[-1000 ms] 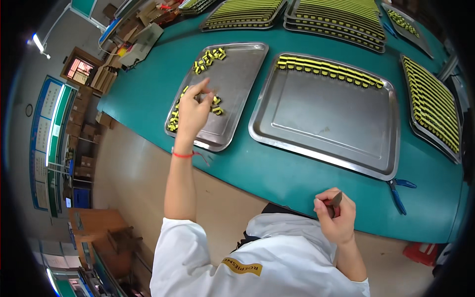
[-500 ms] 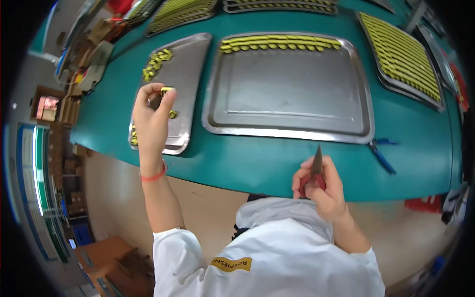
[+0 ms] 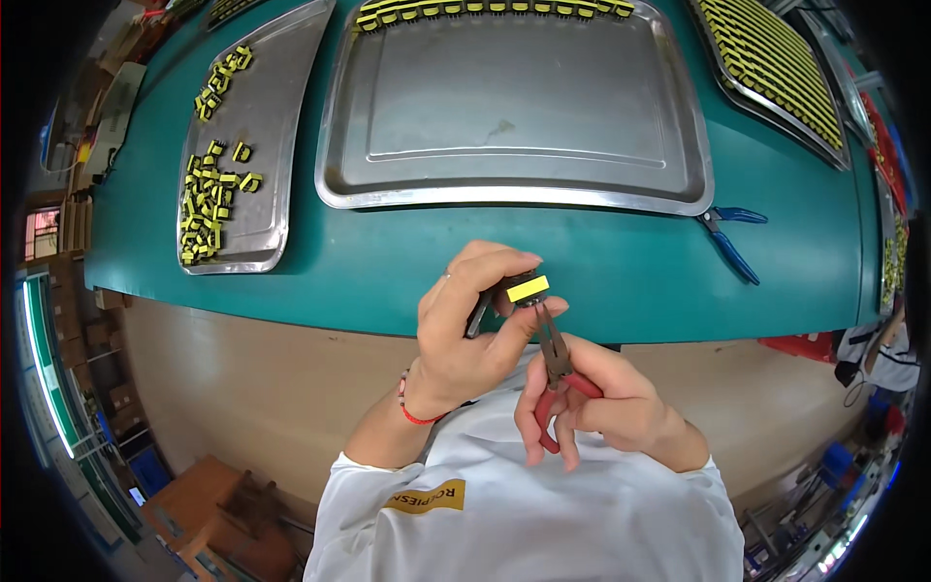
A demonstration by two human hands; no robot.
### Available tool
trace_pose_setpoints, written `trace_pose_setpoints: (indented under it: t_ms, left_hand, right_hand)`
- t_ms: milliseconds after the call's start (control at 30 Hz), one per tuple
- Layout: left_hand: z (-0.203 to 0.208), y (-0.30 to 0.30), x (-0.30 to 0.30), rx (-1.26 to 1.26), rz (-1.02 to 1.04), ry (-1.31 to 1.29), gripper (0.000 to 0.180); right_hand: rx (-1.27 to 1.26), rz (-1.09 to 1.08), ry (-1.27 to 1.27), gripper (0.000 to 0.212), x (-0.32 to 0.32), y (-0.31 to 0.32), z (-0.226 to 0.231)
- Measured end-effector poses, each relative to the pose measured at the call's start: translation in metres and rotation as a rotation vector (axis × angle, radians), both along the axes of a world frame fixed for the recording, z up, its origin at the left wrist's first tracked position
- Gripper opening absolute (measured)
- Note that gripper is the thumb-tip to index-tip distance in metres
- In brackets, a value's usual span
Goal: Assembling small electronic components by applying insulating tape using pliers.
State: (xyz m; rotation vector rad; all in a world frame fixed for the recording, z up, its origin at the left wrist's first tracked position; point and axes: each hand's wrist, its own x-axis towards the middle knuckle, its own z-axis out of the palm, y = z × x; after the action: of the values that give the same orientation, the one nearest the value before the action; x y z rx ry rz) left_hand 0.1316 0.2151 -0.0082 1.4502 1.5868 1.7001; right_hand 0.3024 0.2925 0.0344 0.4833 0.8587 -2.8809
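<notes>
Between the thumb and fingertips of my left hand (image 3: 456, 335) is a small transformer (image 3: 528, 290), black with a bright yellow band. A dark, narrow shape shows beside that palm, too hidden to name. My right hand (image 3: 626, 400) is closed round red-handled needle-nose pliers (image 3: 556, 359). Their jaws are slightly apart and point up, with the tips at the transformer's underside. Whether they grip a pin there, I cannot tell. Both hands meet just in front of the table's near edge.
A metal tray (image 3: 260, 121) at left holds loose transformers (image 3: 204, 199). The large middle tray (image 3: 514, 197) has a row of transformers (image 3: 485, 9) along its far side. Blue-handled cutters (image 3: 732, 250) lie by its near right corner. Tight rows fill another tray (image 3: 766, 73) at far right.
My left hand has come from above the left tray, rightward and nearer, carrying the transformer. My right hand has shifted slightly left, bringing the pliers' tips to it. The view has tilted down.
</notes>
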Motion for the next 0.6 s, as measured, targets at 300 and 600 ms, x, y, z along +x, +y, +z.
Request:
trace_pose_setpoints:
  t_ms: [300, 600]
  left_hand:
    - [0.0073, 0.0002, 0.0046, 0.029, 0.038, 0.02, 0.037]
    - [0.0029, 0.004, 0.0034, 0.091, 0.099, 0.081, 0.042]
  right_hand:
    - [0.036, -0.004, -0.013, 0.045, 0.0024, 0.0018, -0.0025]
    - [0.057, -0.055, -0.056, 0.042, -0.0058, -0.0037, -0.0004]
